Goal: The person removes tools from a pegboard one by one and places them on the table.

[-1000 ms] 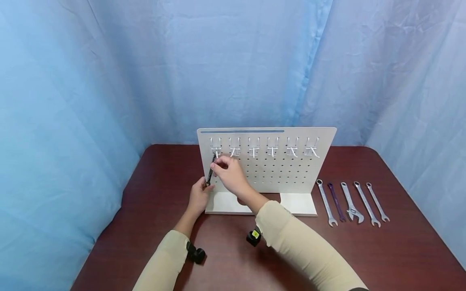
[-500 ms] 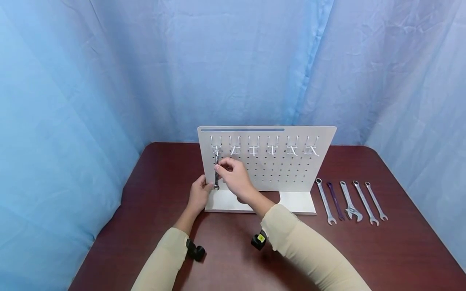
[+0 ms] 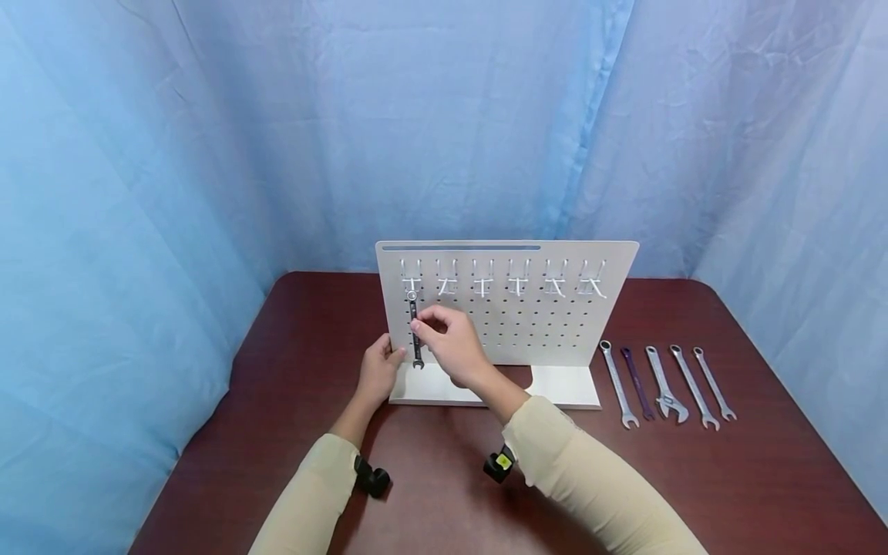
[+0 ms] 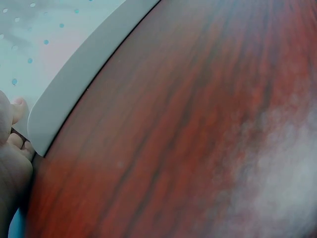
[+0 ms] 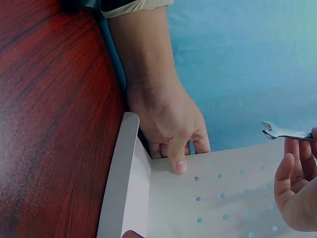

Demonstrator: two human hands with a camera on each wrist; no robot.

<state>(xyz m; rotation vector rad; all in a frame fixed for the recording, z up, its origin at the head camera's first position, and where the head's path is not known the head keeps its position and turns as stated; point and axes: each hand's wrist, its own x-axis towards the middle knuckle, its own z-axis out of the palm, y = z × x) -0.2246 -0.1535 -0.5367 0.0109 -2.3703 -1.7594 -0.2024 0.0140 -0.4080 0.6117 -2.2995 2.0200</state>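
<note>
In the head view my right hand [image 3: 451,347] pinches a combination wrench [image 3: 416,335] by its shank. The wrench hangs nearly upright in front of a white pegboard [image 3: 527,331], open end down. Its ring end meets the tip of the leftmost white hook [image 3: 412,282]; I cannot tell whether the hook passes through it. My left hand [image 3: 379,374] grips the pegboard's lower left edge, thumb in front and fingers behind, as the right wrist view shows. There, the wrench's open end [image 5: 270,131] sticks out from my right hand [image 5: 299,193].
Several white hooks [image 3: 516,284] run in a row along the board's upper part. To its right lie several wrenches on the dark red table [image 3: 444,493]: silver ones, a purple one [image 3: 638,383] and an adjustable wrench [image 3: 667,389]. Blue curtains [image 3: 444,123] surround the table.
The wrench has swung from a slant to nearly upright, its lower end moving right, away from my left hand. Since half a second ago, it and my right hand have dropped slightly.
</note>
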